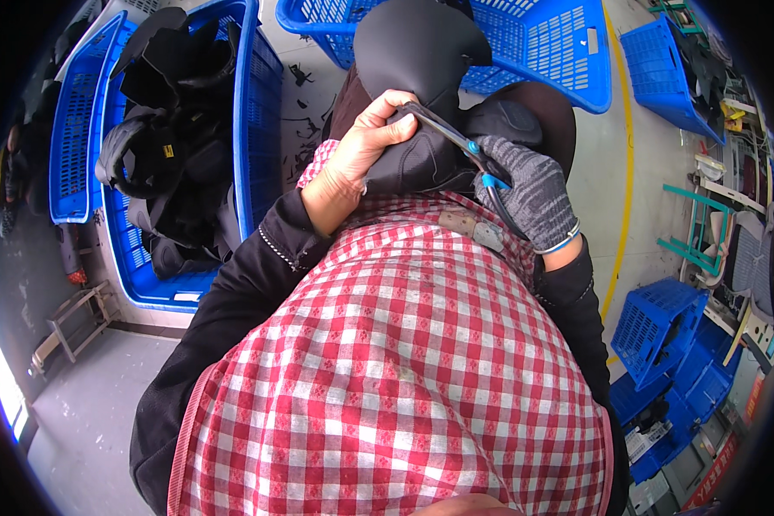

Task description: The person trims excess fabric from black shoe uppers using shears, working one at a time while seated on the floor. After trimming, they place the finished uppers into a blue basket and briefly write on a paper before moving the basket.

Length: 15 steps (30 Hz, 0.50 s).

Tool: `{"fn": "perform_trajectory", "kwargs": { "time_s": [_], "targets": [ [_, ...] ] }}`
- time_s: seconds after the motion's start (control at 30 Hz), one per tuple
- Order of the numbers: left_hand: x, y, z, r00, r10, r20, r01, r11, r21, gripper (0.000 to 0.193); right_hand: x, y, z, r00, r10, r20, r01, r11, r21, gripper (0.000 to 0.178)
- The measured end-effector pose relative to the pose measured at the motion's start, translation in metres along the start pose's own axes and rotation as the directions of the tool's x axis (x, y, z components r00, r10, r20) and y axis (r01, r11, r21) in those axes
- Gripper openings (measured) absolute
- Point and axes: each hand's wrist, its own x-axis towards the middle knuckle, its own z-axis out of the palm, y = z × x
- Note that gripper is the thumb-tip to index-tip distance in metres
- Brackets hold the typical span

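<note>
My bare left hand (365, 142) pinches the edge of a black padded piece of sewn material (417, 163) that rests across my lap. In a grey knit glove, my right hand (529, 185) is wrapped round scissors (473, 148) with blue-and-black handles. Their blades point up and left along the edge of the black piece, close to my left fingertips. Whether the blades are apart cannot be made out. A larger smooth black moulded piece (417, 43) lies on my knees just beyond both hands.
At the left stands a blue crate (242, 129) full of black pieces. Another blue crate (542, 52) sits beyond my knees, with black scraps (301, 133) on the floor nearby. More blue crates (654, 327) and green-framed items (697, 228) line the right, past a yellow floor line (625, 172).
</note>
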Motion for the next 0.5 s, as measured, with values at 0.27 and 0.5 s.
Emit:
{"fn": "perform_trajectory", "kwargs": {
  "time_s": [0.27, 0.5],
  "targets": [
    [0.002, 0.0, -0.002, 1.0, -0.008, 0.024, 0.009, 0.999, -0.036, 0.023, 0.002, 0.0, 0.004, 0.998, -0.044, -0.05, 0.042, 0.999, -0.035, 0.04],
    [0.001, 0.013, 0.011, 0.999, 0.042, 0.014, -0.044, 0.99, 0.132, 0.02, 0.0, 0.005, 0.004, 0.995, 0.06, -0.079, -0.04, 0.972, 0.233, 0.038]
  ]
}}
